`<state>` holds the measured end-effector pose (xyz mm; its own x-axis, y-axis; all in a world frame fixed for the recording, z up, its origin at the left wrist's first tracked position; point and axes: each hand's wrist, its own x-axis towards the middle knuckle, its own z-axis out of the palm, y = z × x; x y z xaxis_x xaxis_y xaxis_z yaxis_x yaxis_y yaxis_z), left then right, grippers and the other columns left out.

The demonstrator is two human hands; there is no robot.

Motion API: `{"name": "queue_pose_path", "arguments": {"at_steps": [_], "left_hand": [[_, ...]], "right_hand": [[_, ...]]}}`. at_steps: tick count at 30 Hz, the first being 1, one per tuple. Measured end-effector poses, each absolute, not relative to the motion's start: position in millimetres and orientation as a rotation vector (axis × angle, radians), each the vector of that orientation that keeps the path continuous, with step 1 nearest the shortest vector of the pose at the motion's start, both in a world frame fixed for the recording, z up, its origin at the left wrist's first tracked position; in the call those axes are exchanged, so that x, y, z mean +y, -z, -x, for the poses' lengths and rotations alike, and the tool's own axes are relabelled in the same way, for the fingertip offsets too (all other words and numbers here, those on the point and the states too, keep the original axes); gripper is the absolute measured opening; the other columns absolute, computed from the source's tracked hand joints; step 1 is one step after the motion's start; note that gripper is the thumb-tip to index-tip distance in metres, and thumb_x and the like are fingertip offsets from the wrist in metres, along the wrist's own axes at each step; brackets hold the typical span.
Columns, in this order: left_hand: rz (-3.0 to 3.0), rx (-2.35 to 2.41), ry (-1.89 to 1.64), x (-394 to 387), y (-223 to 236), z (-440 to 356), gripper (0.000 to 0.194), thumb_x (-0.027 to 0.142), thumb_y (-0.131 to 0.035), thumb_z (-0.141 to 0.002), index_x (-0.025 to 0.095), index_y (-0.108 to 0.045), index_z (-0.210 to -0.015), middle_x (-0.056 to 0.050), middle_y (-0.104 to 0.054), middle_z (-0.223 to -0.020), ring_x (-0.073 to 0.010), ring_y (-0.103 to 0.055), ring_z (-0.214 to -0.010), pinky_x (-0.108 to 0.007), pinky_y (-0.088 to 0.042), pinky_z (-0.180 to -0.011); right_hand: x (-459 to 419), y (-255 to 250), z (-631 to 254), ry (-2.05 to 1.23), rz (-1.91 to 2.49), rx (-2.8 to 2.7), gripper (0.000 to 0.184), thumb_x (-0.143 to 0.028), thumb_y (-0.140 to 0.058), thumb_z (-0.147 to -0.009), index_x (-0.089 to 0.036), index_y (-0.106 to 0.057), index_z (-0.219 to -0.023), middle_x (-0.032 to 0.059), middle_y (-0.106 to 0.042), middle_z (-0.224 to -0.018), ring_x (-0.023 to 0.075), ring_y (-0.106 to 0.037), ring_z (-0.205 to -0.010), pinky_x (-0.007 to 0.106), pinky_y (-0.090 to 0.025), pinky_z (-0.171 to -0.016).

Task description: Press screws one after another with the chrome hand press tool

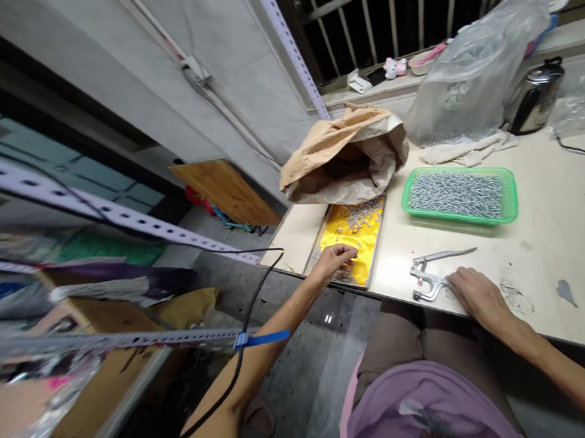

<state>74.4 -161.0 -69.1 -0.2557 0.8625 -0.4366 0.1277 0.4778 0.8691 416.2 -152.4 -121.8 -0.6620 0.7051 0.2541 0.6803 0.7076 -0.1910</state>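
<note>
My left hand [336, 259] is over the near part of a shallow tray [373, 267] lined with yellow printed material. Its thumb and fingers are pinched together, and whatever they may hold is too small to make out. Small metal pieces [360, 215] lie scattered on the yellow lining. My right hand [475, 293] rests low at the table's front edge, its fingers closed over one handle of the metal snap-fastener pliers [433, 284]. The pliers lie on their side with the other handle spread away. Beyond them stands a green plastic basket [509, 194] filled with small silvery metal parts [454, 194].
An open brown paper sack [340, 152] lies over the tray's far end. A large clear plastic bag [467, 73], a white cloth [468, 150] and a steel kettle [539, 95] stand along the back. A black cable [238, 343] with a blue tie hangs at the left.
</note>
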Motion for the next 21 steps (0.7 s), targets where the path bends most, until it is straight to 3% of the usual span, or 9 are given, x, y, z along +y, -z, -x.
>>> {"name": "queue_pose_path", "arguments": {"at_steps": [8,14,21], "left_hand": [[-1.102,1.649,-0.708,-174.4,98.2,-186.8,0.024,0.036,-0.067,-0.071,0.012,-0.069,-0.076,0.0,-0.063,-0.06,-0.0085,-0.052,-0.048,-0.019,-0.041,-0.046],[-1.209,1.715,-0.691,-183.6,110.9,-203.1,0.015,0.028,-0.066,-0.07,0.013,-0.07,-0.07,-0.002,-0.069,-0.066,-0.012,-0.059,-0.061,-0.021,-0.044,-0.059],[-1.271,1.788,-0.529,-178.9,113.0,-204.2,0.02,0.031,-0.063,-0.07,0.013,-0.071,-0.069,-0.003,-0.069,-0.064,-0.0119,-0.057,-0.059,-0.021,-0.039,-0.056]], "right_hand": [[-156.5,119.6,-413.1,-0.159,1.258,-2.674,0.019,-0.006,-0.044,-0.088,-0.018,-0.057,-0.082,0.0056,-0.057,-0.081,0.0188,-0.047,-0.077,0.03,-0.031,-0.067],[-154.1,122.5,-411.5,-0.13,1.257,-2.682,0.015,-0.013,-0.047,-0.091,-0.018,-0.06,-0.085,0.0059,-0.058,-0.082,0.0195,-0.047,-0.079,0.031,-0.03,-0.068],[-155.5,120.1,-411.4,-0.156,1.276,-2.692,0.015,-0.013,-0.047,-0.09,-0.018,-0.06,-0.084,0.006,-0.059,-0.084,0.0198,-0.047,-0.08,0.031,-0.03,-0.07]]}}
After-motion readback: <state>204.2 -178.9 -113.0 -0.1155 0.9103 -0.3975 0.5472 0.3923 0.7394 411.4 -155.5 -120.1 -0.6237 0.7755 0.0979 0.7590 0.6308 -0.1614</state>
